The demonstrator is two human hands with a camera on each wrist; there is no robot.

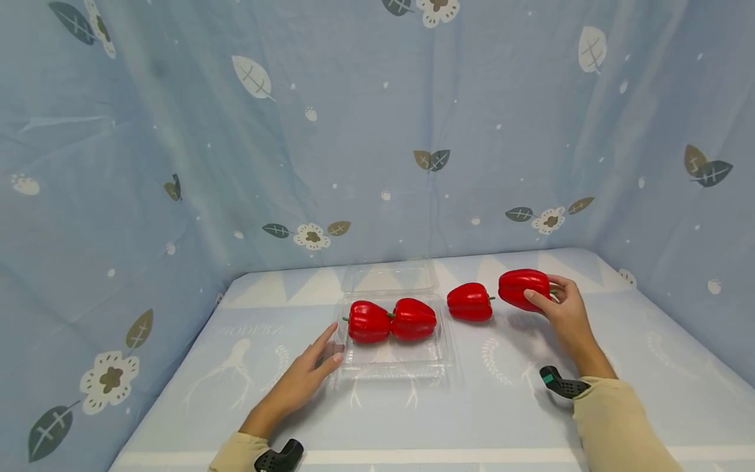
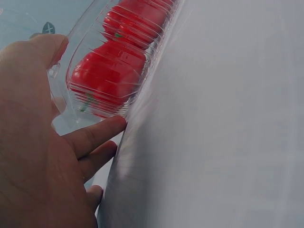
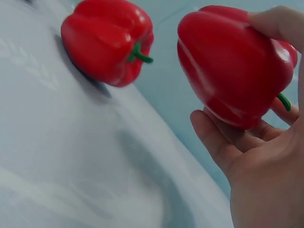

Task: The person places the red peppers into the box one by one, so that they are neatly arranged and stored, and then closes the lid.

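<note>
Unseen from the left wrist, a pepper (image 1: 516, 286) is clamped in the right fingers (image 3: 211, 137); the box (image 1: 392, 354) is touched at eight o'clock by spread left fingers (image 2: 95, 137).

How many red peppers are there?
4: the first pepper and second pepper in the box, a third pepper on the table, and a fourth pepper in the right hand.

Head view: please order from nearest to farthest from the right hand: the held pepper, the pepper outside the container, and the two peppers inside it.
1. Held pepper, in the right hand.
2. Outside pepper, right of the container.
3. Right inside pepper, between its neighbours.
4. Left inside pepper, toward the left hand.
</note>
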